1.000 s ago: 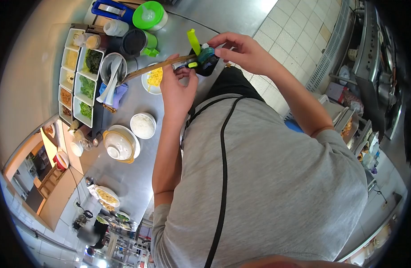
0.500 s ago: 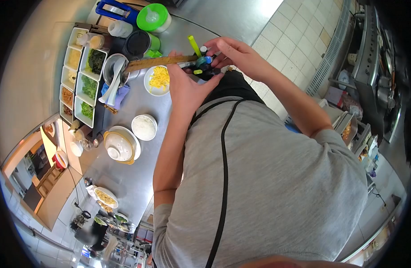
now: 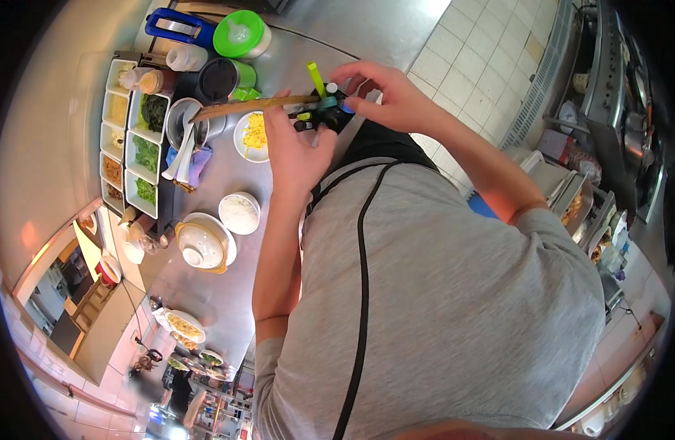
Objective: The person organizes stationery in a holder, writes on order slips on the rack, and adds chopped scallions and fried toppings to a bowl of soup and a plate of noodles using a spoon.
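Observation:
A cluster of dark, bottle-like items (image 3: pixel 326 112) with blue, teal, white and yellow-green parts lies between my hands. My left hand (image 3: pixel 299 150) is on its near left side, thumb spread from the fingers and touching or close to the dark items. A long flat wooden stick (image 3: pixel 238 107) crosses at its fingertips, which are partly hidden; I cannot tell whether they grip it. My right hand (image 3: pixel 400 99) is at the cluster's right, fingers curved and apart, the thumb at the blue part. A yellow-green stick (image 3: pixel 316 79) juts up from the cluster.
Left of my hands are a plate of yellow shreds (image 3: pixel 254 137), a metal pot (image 3: pixel 177 125) with white spoons, and white ingredient trays (image 3: pixel 158 158). A rice bowl (image 3: pixel 239 213) and a lidded clay pot (image 3: pixel 203 242) stand nearer. A green-lidded tub (image 3: pixel 241 34) is at the back.
My left thumb has drawn back left from the right hand. My right thumb has come down to the blue part. The view has shifted slightly.

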Demonstrator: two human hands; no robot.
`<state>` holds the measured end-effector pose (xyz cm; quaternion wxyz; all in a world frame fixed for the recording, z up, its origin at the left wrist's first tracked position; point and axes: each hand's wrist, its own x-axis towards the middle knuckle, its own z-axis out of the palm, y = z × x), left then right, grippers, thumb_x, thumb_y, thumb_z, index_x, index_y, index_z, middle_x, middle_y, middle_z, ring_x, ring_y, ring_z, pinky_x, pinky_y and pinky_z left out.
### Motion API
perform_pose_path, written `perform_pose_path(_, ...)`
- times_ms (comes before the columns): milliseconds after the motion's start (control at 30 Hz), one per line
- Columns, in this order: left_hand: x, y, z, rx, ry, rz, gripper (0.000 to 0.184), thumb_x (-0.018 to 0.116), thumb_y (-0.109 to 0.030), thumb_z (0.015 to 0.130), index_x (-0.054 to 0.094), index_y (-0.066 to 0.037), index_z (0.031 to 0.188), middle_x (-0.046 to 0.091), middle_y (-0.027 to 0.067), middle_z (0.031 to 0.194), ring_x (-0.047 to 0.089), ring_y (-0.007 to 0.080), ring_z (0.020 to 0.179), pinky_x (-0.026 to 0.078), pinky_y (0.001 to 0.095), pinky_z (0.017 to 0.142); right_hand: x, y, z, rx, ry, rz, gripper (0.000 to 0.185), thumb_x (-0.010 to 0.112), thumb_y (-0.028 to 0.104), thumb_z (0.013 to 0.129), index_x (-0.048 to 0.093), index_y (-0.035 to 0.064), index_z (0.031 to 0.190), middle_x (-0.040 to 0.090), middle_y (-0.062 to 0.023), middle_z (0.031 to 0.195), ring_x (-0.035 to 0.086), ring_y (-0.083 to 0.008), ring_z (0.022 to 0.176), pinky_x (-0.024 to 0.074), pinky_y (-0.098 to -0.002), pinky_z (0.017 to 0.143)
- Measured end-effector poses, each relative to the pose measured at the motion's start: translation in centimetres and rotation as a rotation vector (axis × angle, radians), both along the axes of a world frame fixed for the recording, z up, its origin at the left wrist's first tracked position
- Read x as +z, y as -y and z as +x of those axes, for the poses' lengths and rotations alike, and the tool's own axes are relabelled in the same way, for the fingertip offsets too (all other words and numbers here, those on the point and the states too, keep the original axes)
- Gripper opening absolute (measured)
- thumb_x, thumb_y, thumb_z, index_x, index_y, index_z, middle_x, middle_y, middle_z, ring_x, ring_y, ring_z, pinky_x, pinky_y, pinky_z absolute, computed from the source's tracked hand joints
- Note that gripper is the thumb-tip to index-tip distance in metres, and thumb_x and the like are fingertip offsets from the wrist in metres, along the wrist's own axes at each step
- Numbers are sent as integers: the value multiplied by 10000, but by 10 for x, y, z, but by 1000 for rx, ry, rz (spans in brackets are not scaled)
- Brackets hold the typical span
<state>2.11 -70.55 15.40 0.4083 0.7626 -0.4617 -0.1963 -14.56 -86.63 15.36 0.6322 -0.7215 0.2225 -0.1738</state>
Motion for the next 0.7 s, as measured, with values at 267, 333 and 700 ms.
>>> perform_pose_path(267, 4, 11, -8, 74, -6, 12, 724, 797, -153, 829, 451, 60, 1428, 526, 305, 1349, 523, 477, 1256, 425, 534, 1088, -15, 8, 17, -3, -21, -89, 297, 745, 130, 1016, 710, 103, 1310, 681, -45, 1083, 678, -132, 922, 565, -292, 839)
perform_pose_path(333, 6, 9, -5, 63, -36, 55, 712, 783, -143, 833, 461, 56, 1436, 534, 298, 1324, 530, 468, 1238, 430, 529, 1074, -9, 11, 20, -1, -17, -120, 269, 748, 139, 1016, 724, 95, 1281, 684, -51, 1079, 681, -133, 903, 570, -293, 834)
perform_pose_path(700, 12, -1, -8, 88, -80, 50, 684, 759, -132, 836, 478, 34, 1437, 542, 273, 1264, 552, 441, 1177, 479, 485, 1007, -11, 13, 26, 20, -31, -190, 210, 744, 145, 1021, 745, 78, 1219, 725, -63, 1073, 702, -143, 898, 588, -307, 838)
